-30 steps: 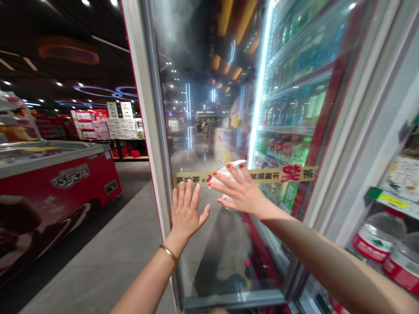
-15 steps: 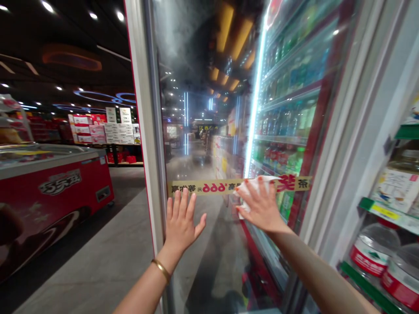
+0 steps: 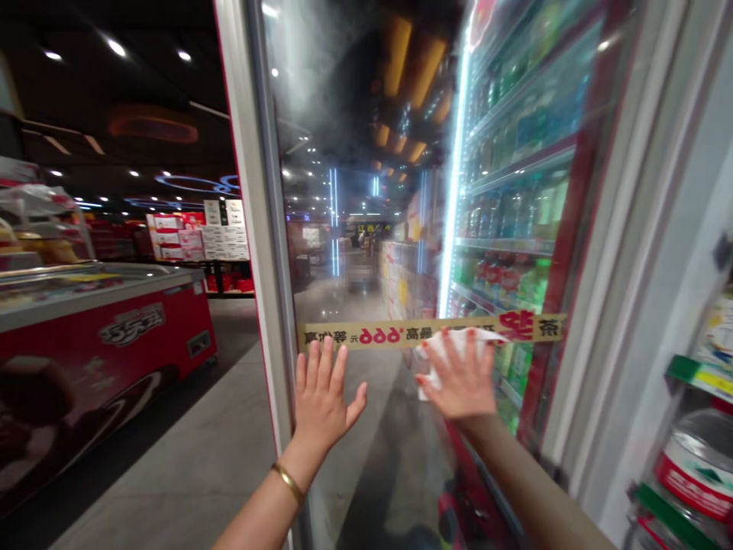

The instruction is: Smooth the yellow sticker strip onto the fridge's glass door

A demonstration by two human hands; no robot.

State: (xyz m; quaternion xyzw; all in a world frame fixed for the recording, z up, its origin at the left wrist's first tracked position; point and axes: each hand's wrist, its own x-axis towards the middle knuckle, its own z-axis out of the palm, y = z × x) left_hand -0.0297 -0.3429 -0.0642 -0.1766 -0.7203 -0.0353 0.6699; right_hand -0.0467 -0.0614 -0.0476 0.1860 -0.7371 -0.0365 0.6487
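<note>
A glass door [image 3: 366,428] in a grey metal frame stands in front of me, crossed by a yellow strip [image 3: 366,336] with black and red mirrored lettering. Flat against the glass near its left frame, my left hand [image 3: 324,393] has its fingers spread and holds nothing; its fingertips reach the strip. My right hand [image 3: 461,374], slightly blurred, lies with spread fingers over a white cloth or tissue [image 3: 486,334], pressing it on the glass at the strip. Part of the cloth is hidden under the palm.
A red chest freezer [image 3: 143,336] stands at the left, with stacked cartons [image 3: 226,229] behind it. Shelves of bottles [image 3: 504,214] with a bright light strip show in the glass. At the right edge, large bottles [image 3: 699,458] sit on a green-edged shelf.
The view has shifted a little, so the freezer and shelf appear further right. My right hand and the cloth are slightly lower relative to the strip. My left hand stays spread on the glass.
</note>
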